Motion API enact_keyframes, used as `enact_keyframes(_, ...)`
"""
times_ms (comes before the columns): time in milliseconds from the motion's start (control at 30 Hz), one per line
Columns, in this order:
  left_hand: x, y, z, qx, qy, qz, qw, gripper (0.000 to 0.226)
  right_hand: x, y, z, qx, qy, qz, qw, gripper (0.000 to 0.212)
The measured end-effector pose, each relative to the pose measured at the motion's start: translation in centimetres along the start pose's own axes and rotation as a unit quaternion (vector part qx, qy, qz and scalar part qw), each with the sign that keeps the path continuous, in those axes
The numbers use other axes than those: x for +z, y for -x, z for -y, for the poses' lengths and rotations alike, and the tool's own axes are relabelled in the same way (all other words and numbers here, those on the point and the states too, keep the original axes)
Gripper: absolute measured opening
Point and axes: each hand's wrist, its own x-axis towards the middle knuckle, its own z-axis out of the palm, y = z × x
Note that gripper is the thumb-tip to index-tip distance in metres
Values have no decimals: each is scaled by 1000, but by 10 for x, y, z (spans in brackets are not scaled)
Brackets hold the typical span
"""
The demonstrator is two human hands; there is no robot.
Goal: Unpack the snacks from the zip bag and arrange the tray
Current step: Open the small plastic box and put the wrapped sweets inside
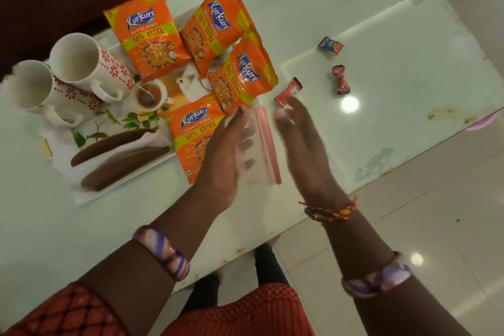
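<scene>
The left hand (221, 155) has its grip closed around the clear zip bag (259, 147) above the counter (381, 35), at 3 o'clock of the tray (81, 196). The right hand (302, 142) hovers slack-fingered, empty. Four Kurkure packets (148, 35) lie at the tray's 1 o'clock end.

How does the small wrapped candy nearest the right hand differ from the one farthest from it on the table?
The nearest candy is red, while the farthest candy has a blue middle with red ends. The nearest candy lies just beyond the fingertips of the right hand, close to an orange snack packet; the farthest candy sits alone on bare table. Both are small, wrapped and off the tray.
</scene>
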Motion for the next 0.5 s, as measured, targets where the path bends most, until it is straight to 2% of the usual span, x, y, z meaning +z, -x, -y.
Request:
enact_keyframes(67,5,3,2,32,-20,-10,999,55,20,1,6,-40,59,28,997,69)
enact_keyframes(200,10,6,3,99,-151,-95,979,38,39,3,1,-72,142,6,987,71)
enact_keyframes(300,10,9,5,73,-101,-103,987,36,37,7,5,-81,163,11,983,60)
enact_keyframes(333,7,7,5,50,-64,-110,991,35,30,7,7,-72,121,8,990,50)
enact_keyframes(400,-8,4,1,-3,-24,-94,995,51,6,-1,7,14,-80,27,996,35)
enact_keyframes(467,-24,2,-6,-32,25,-21,999,70,-24,-10,0,96,-302,67,946,43)
enact_keyframes(500,-30,2,-12,-47,58,17,997,75,-34,-11,-4,117,-352,42,928,43)
